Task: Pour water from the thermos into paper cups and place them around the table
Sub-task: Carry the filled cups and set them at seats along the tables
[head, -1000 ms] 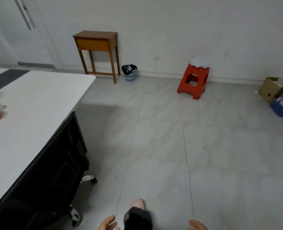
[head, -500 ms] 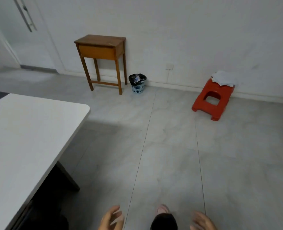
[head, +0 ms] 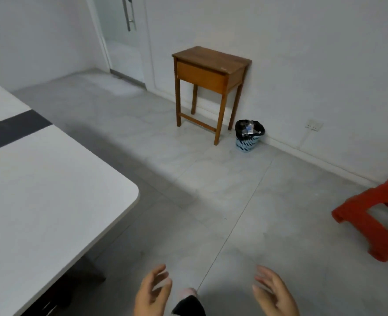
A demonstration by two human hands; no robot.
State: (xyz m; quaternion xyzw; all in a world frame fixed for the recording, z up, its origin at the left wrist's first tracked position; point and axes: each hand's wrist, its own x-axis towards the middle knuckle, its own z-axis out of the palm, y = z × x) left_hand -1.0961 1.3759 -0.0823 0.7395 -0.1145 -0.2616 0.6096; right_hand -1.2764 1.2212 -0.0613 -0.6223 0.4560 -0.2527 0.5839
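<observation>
At your nine o'clock the white table (head: pixel 40 190) fills the left side, a dark stripe (head: pixel 13 131) crossing its top; its rounded corner points toward the room's middle. No thermos or paper cup shows on the part of it in view. At eleven o'clock a glass door (head: pixel 120 37) with a metal handle stands in the far wall. Low at six o'clock your left hand (head: pixel 152 293) hangs over the grey tiled floor (head: pixel 211 190), fingers loosely spread and holding nothing. At twelve o'clock a brown wooden side table (head: pixel 211 71) stands against the wall, a small blue waste basket (head: pixel 248 136) with a black liner just beside its right legs. Your right hand (head: pixel 275 293) mirrors the left, fingers apart, empty. At three o'clock sits a red plastic stool (head: pixel 370 224).
</observation>
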